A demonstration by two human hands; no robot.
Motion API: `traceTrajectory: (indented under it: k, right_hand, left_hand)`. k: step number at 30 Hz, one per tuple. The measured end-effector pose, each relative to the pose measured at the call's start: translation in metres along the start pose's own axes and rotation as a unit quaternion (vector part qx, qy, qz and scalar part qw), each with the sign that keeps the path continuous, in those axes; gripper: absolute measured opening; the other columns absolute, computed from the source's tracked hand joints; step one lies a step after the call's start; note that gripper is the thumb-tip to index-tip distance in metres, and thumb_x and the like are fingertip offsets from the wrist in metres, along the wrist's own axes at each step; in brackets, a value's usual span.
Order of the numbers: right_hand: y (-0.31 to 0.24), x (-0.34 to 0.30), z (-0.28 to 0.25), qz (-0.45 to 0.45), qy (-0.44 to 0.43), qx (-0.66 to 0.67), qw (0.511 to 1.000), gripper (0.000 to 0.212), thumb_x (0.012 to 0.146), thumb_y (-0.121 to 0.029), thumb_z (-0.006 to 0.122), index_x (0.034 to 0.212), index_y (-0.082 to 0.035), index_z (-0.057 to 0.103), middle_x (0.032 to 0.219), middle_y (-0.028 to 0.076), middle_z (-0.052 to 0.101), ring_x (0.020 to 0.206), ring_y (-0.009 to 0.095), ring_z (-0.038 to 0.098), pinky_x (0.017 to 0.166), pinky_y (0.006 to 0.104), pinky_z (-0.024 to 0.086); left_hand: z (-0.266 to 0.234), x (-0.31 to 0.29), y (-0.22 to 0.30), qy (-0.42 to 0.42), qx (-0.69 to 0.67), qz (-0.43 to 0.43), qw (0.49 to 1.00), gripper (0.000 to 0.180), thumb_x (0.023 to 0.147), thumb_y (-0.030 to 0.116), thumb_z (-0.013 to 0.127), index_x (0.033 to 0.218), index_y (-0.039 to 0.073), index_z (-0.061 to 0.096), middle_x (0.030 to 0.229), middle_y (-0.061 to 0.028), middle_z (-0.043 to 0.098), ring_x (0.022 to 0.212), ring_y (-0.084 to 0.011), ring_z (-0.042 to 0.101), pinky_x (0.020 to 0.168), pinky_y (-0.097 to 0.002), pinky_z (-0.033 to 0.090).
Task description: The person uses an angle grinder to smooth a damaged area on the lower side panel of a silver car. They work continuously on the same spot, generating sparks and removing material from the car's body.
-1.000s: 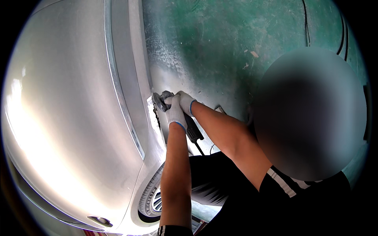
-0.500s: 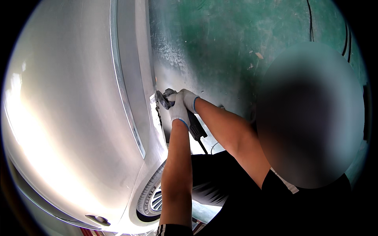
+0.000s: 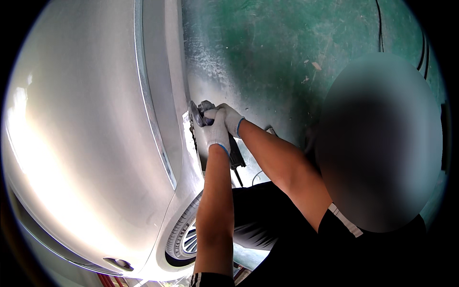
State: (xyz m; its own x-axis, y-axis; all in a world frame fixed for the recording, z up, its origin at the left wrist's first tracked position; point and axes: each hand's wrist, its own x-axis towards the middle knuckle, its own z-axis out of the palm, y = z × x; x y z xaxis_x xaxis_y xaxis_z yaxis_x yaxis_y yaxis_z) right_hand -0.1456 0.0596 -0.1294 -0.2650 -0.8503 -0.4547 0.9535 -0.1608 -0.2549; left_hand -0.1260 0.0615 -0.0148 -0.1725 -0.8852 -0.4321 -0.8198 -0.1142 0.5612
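Observation:
Both my hands wear white knit gloves and grip a dark hand-held power tool [image 3: 236, 155]. My left hand [image 3: 217, 136] comes up from the lower edge and wraps the tool's body. My right hand [image 3: 232, 117] reaches in from the right and holds the tool's head from above. The tool's round disc [image 3: 195, 114] presses against the lower side panel of a silver car [image 3: 95, 143], just above the wheel arch. A thin dark cord [image 3: 239, 179] hangs down from the tool.
The car's tyre and alloy wheel [image 3: 184, 239] sit below the hands, and a door handle [image 3: 119, 263] shows at the lower left. A green painted floor [image 3: 287, 48], dusted white near the car, has dark cables [image 3: 380, 26] at the upper right. Black clothing [image 3: 267, 225] fills the lower right.
Both hands and the tool stay on the same patch of the panel. They sit slightly further right in the picture, as the view has shifted a little.

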Motion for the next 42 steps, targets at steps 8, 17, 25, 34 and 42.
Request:
traceTrajectory:
  k: [8, 17, 25, 34, 42]
  right_hand:
    - [0.000, -0.020, 0.011, -0.037, 0.090, -0.070, 0.993, 0.078, 0.080, -0.043, 0.092, 0.132, 0.005, 0.061, 0.118, 0.024, 0.075, 0.107, 0.029, 0.074, 0.096, 0.0418, 0.058]
    - [0.000, -0.032, 0.019, -0.057, 0.096, -0.060, 0.992, 0.078, 0.080, -0.041, 0.093, 0.132, 0.006, 0.059, 0.117, 0.022, 0.074, 0.104, 0.028, 0.073, 0.094, 0.0398, 0.059]
    - [-0.018, -0.054, 0.026, -0.059, 0.106, -0.074, 0.990, 0.071, 0.082, -0.036, 0.093, 0.128, 0.007, 0.059, 0.115, 0.021, 0.074, 0.103, 0.028, 0.073, 0.094, 0.0402, 0.059]
    - [-0.007, -0.045, 0.025, -0.095, 0.123, -0.120, 0.981, 0.076, 0.081, -0.041, 0.092, 0.130, 0.006, 0.058, 0.115, 0.023, 0.074, 0.106, 0.029, 0.073, 0.095, 0.0401, 0.058]
    - [-0.002, -0.036, 0.019, -0.053, 0.107, -0.117, 0.986, 0.078, 0.080, -0.042, 0.092, 0.132, 0.005, 0.058, 0.119, 0.024, 0.074, 0.106, 0.029, 0.073, 0.095, 0.0410, 0.059]
  left_hand:
    - [-0.006, -0.017, 0.005, -0.037, -0.058, 0.002, 0.998, 0.061, 0.088, 0.037, 0.080, 0.133, -0.002, 0.066, 0.118, -0.0150, 0.072, 0.105, -0.0255, 0.072, 0.092, -0.0388, 0.059]
    - [-0.009, -0.027, 0.007, -0.031, -0.074, 0.025, 0.996, 0.054, 0.088, 0.033, 0.081, 0.129, 0.002, 0.067, 0.112, -0.0138, 0.071, 0.100, -0.0250, 0.072, 0.088, -0.0386, 0.059]
    - [-0.012, -0.029, 0.007, -0.037, -0.074, 0.037, 0.996, 0.055, 0.087, 0.033, 0.080, 0.131, 0.002, 0.066, 0.112, -0.0139, 0.071, 0.099, -0.0251, 0.072, 0.087, -0.0385, 0.059]
    - [-0.014, -0.033, 0.010, -0.036, -0.059, 0.027, 0.997, 0.062, 0.088, 0.035, 0.078, 0.136, -0.002, 0.064, 0.117, -0.0149, 0.072, 0.105, -0.0257, 0.071, 0.091, -0.0387, 0.059]
    - [-0.009, -0.037, 0.009, -0.041, -0.098, 0.037, 0.994, 0.058, 0.088, 0.034, 0.080, 0.132, 0.000, 0.065, 0.114, -0.0140, 0.071, 0.100, -0.0246, 0.072, 0.087, -0.0377, 0.060]
